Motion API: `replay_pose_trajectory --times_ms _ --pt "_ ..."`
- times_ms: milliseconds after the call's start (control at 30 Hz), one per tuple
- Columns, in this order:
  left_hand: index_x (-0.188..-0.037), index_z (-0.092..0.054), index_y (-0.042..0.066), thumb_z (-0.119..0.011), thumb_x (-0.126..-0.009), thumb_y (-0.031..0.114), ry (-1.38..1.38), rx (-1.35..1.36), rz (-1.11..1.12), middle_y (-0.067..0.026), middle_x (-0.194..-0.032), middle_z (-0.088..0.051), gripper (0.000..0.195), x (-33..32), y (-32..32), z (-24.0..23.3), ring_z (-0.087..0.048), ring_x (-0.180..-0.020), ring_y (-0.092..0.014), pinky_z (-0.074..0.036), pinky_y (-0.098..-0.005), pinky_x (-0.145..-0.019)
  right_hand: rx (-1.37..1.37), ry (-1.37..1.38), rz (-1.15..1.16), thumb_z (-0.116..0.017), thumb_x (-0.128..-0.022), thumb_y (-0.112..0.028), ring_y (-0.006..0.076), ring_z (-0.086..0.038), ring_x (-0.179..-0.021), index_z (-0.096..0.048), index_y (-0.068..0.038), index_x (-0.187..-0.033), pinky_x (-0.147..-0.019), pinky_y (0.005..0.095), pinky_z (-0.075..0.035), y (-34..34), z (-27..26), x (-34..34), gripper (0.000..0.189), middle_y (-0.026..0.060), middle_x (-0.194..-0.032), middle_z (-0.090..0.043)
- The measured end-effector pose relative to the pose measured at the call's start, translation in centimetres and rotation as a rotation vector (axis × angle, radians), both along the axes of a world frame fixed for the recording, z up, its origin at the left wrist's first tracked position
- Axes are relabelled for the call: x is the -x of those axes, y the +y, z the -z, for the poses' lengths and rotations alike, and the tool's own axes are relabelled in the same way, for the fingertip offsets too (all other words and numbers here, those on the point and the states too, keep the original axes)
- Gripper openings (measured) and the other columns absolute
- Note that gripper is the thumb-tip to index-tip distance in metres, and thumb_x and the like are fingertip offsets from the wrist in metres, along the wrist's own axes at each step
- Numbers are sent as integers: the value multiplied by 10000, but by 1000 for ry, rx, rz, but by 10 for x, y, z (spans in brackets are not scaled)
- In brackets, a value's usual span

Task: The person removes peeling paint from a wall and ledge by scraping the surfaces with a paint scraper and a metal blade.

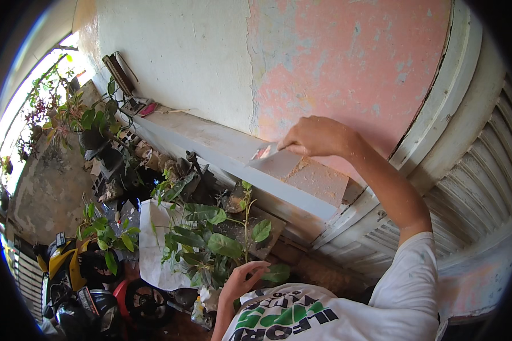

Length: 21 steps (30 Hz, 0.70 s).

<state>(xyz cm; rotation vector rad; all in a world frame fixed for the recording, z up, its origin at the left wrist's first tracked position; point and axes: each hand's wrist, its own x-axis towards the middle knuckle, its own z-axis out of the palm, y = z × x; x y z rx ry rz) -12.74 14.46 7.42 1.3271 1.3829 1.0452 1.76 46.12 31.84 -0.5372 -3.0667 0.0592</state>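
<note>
My right hand [315,138] is closed on a flat metal scraper blade [265,152], held over the front part of a narrow ledge [209,134] below the wall. Behind it, the painted wall [333,64] shows pink and grey patches beside a ragged edge of off-white paint. Flakes and dust lie on the ledge's right end [320,181]. My left hand [245,277] hangs low near a leafy plant [226,245], its fingers apart with nothing in them.
A white louvred door [465,179] stands at the right. Potted plants [98,119] crowd the left side. A yellow motorbike [70,264] is parked at lower left, near a white sheet [153,243]. A pink object [148,109] lies at the ledge's far end.
</note>
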Motion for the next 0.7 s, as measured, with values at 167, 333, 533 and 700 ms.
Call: replay_pose_trajectory --times_ms 167,333,533,700 --pt "-1212 -642 47 -591 -954 67 -71 59 -95 -77 -1055 -710 264 -2 -12 18 -677 -968 -168 -518 -298 -829 41 -80 127 -610 -905 -240 324 -668 -779 -738 -209 -1105 -740 416 -524 -22 -5 -40 240 120 -904 -718" --pt "-1215 -638 39 -600 -950 69 -1 61 -53 -82 -1060 -705 269 -15 0 9 -662 -972 -156 -509 -289 -829 42 -133 216 -608 -900 -230 320 -666 -782 -744 -193 -1080 -747 421 -520 -41 -22 -97 228 139 -894 -712" --pt "-1170 -648 14 -571 -959 57 30 -32 -39 -72 -991 -716 229 -36 27 -8 -651 -937 -135 -500 -281 -844 8 591 160 -585 -928 -142 324 -678 -785 -637 -113 -1265 -712 390 -523 -71 20 -178 341 146 -945 -709" --pt "-1209 -636 46 -588 -924 11 -22 -62 -60 -64 -1041 -708 291 -40 38 -9 -663 -944 -154 -497 -286 -833 683 1024 538 -583 -954 -161 150 -644 -867 -538 21 -1344 -796 309 -492 -117 133 -213 433 140 -1029 -711"
